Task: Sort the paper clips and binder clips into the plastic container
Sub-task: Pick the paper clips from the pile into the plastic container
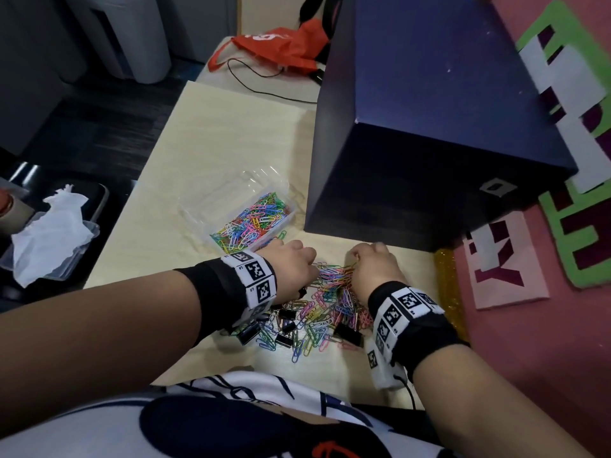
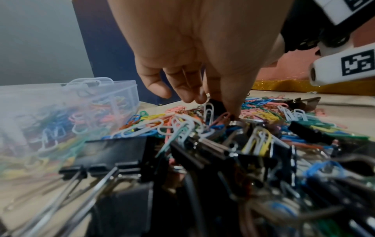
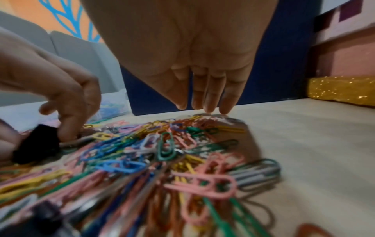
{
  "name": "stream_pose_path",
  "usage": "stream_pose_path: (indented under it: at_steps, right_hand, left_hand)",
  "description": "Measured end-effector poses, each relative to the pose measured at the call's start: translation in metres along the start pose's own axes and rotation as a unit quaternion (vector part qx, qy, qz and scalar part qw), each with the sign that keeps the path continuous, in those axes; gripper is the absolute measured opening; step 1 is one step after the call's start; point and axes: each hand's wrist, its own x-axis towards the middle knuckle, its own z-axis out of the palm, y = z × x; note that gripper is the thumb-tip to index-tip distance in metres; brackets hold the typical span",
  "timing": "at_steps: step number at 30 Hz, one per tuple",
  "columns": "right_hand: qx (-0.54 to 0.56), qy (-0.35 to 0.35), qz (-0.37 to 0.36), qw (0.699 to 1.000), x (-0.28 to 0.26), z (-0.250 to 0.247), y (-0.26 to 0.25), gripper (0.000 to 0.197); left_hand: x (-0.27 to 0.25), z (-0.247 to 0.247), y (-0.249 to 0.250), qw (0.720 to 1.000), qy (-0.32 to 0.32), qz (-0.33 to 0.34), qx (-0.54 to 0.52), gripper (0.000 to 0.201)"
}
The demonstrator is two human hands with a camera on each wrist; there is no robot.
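Coloured paper clips [image 1: 330, 302] and black binder clips [image 1: 347, 333] are lying in a loose heap on the pale table [image 1: 205, 153], just in front of the clear plastic container [image 1: 254, 223], which is already holding many paper clips. The left hand [image 1: 292, 266] is pinching a black binder clip [image 3: 36, 144] at the heap's near-container edge. The right hand [image 1: 375, 269] is reaching down with straight fingers [image 3: 211, 96] together, tips touching the heap's far side. A dark blue box [image 1: 429, 127] is standing beside the container.
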Motion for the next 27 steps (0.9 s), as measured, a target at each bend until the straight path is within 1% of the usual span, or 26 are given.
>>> stream_pose_path:
  at_steps: [3, 5, 7, 9, 11, 12, 14, 16, 18, 21, 23, 27]
  right_hand:
    - [-0.009, -0.048, -0.016, 0.999, -0.002, 0.002, 0.002, 0.051]
    - [-0.007, -0.063, -0.026, 0.998, -0.002, 0.002, 0.003, 0.052]
    - [0.000, -0.049, -0.014, 0.999, 0.000, 0.000, 0.004, 0.048]
    - [0.012, -0.027, -0.001, 1.000, 0.001, 0.000, 0.006, 0.041]
    - [0.003, -0.028, -0.018, 0.999, -0.002, 0.003, 0.008, 0.034]
    - [-0.006, -0.035, -0.037, 0.999, -0.005, 0.006, 0.009, 0.034]
    - [-0.019, -0.053, -0.078, 0.995, -0.009, 0.011, 0.010, 0.050]
    - [-0.044, -0.068, -0.099, 0.992, -0.012, 0.014, 0.009, 0.065]
    - [-0.064, -0.065, -0.103, 0.990, -0.012, 0.015, 0.007, 0.067]
    - [-0.052, -0.052, -0.093, 0.993, -0.014, 0.017, 0.003, 0.061]
    - [-0.042, -0.048, -0.086, 0.994, -0.014, 0.017, -0.001, 0.058]
    - [-0.044, -0.048, -0.083, 0.994, -0.019, 0.019, -0.007, 0.055]
  left_hand:
    - [0.002, -0.005, 0.001, 0.999, -0.024, -0.022, 0.006, 0.037]
    - [0.005, -0.005, 0.001, 0.999, -0.034, -0.033, 0.012, 0.035]
    - [0.006, -0.005, 0.000, 0.999, -0.031, -0.032, 0.025, 0.027]
    - [0.007, -0.005, -0.001, 0.999, -0.033, -0.033, 0.028, 0.024]
    - [0.007, -0.006, -0.001, 0.999, -0.029, -0.032, 0.019, 0.028]
    - [0.006, -0.008, 0.000, 0.999, -0.023, -0.028, 0.013, 0.030]
    - [0.005, -0.009, 0.002, 1.000, -0.020, -0.017, 0.003, 0.037]
    - [0.005, -0.011, 0.003, 0.999, -0.042, -0.011, 0.005, 0.041]
    - [0.007, -0.013, 0.003, 0.997, -0.070, -0.012, 0.004, 0.036]
    - [0.010, -0.013, 0.002, 0.995, -0.094, -0.018, -0.008, 0.027]
    - [0.011, -0.014, 0.003, 0.996, -0.083, -0.019, -0.022, 0.025]
    - [0.016, -0.024, -0.003, 0.996, 0.003, -0.041, -0.078, 0.032]
